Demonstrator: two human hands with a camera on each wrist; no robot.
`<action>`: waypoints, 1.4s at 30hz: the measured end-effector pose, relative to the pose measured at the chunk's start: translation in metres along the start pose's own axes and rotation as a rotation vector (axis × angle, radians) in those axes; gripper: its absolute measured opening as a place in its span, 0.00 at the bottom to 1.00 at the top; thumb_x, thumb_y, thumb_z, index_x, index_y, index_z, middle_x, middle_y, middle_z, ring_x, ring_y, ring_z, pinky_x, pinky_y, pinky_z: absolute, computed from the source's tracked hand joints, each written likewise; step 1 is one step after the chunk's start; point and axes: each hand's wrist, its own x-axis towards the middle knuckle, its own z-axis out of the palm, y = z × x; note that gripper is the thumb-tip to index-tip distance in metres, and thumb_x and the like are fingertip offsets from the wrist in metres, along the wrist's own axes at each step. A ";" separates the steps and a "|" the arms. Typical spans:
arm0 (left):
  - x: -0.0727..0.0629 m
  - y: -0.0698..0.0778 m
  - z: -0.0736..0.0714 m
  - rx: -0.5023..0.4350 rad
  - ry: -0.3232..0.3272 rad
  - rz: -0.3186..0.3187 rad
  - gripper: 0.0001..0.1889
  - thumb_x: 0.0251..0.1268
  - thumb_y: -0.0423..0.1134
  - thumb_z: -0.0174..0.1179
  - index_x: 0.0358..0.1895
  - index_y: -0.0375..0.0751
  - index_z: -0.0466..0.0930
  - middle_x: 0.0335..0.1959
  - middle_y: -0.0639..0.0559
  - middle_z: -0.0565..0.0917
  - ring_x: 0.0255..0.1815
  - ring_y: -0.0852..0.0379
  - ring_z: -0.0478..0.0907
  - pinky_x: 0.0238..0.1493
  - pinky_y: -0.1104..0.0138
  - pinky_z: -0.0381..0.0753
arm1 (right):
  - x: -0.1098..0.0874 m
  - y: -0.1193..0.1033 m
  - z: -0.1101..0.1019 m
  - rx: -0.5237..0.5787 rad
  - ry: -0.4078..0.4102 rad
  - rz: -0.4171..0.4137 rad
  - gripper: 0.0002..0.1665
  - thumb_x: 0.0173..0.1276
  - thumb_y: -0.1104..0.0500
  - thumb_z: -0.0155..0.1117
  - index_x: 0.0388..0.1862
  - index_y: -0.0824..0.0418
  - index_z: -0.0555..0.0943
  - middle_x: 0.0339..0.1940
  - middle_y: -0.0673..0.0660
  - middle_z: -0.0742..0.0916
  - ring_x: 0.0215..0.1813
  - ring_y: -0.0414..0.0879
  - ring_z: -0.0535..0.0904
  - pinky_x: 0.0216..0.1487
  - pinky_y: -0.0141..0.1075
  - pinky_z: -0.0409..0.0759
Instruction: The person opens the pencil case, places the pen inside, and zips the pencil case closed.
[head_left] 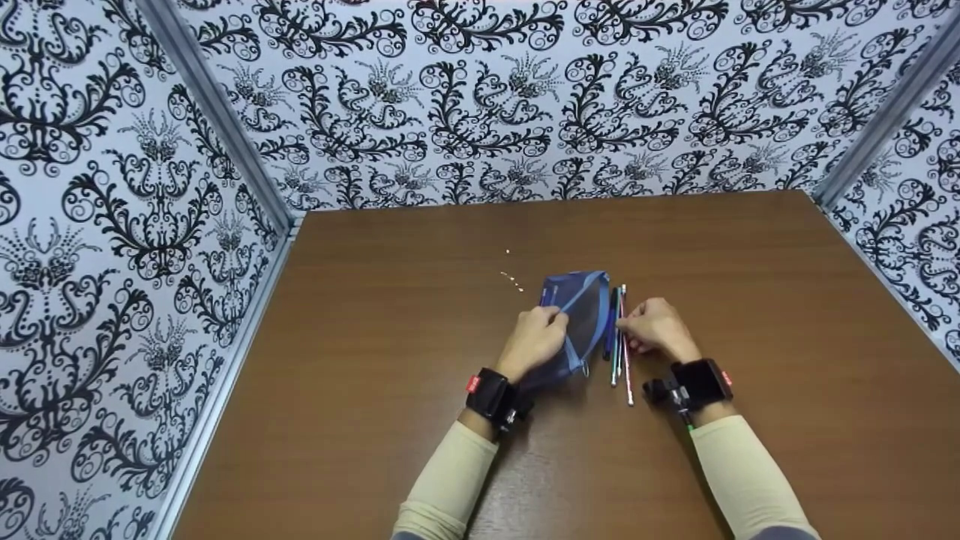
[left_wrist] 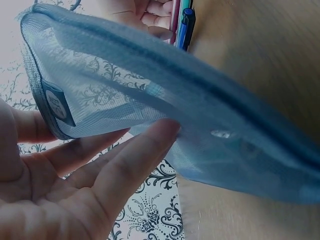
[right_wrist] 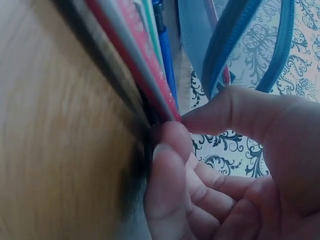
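Observation:
A blue mesh zip pouch lies propped at the middle of the table with its zipped mouth gaping toward the right. My left hand grips its left side; in the left wrist view the fingers lie against the mesh. Right beside the mouth lies a small row of pencils and pens. At that row my right hand pinches a red-and-silver striped pencil between thumb and fingertip. A blue pen lies next to it. A thin pink stick shows at the pouch.
Small white bits are scattered on the brown wooden table behind the pouch. Patterned black-and-white panels with grey metal posts stand around the back and sides. Both wrists wear black camera bands.

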 end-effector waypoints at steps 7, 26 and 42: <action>0.000 0.000 0.000 -0.021 -0.004 -0.008 0.16 0.71 0.40 0.47 0.21 0.47 0.68 0.18 0.57 0.68 0.23 0.60 0.69 0.26 0.70 0.66 | -0.002 -0.002 -0.004 0.082 0.012 -0.017 0.14 0.67 0.59 0.64 0.37 0.71 0.81 0.19 0.52 0.83 0.20 0.40 0.79 0.24 0.33 0.81; 0.000 -0.001 0.001 -0.003 0.001 0.008 0.16 0.71 0.40 0.47 0.20 0.47 0.68 0.19 0.56 0.68 0.26 0.59 0.71 0.27 0.69 0.66 | -0.010 -0.012 -0.009 0.203 -0.045 -0.038 0.18 0.68 0.62 0.57 0.47 0.78 0.77 0.26 0.56 0.85 0.22 0.41 0.83 0.31 0.37 0.85; 0.000 -0.001 0.002 -0.017 -0.006 -0.006 0.15 0.71 0.40 0.47 0.22 0.47 0.71 0.19 0.56 0.69 0.24 0.60 0.71 0.26 0.69 0.67 | -0.014 -0.015 -0.010 0.194 -0.034 -0.057 0.20 0.71 0.60 0.55 0.53 0.76 0.76 0.40 0.64 0.83 0.29 0.44 0.83 0.37 0.41 0.85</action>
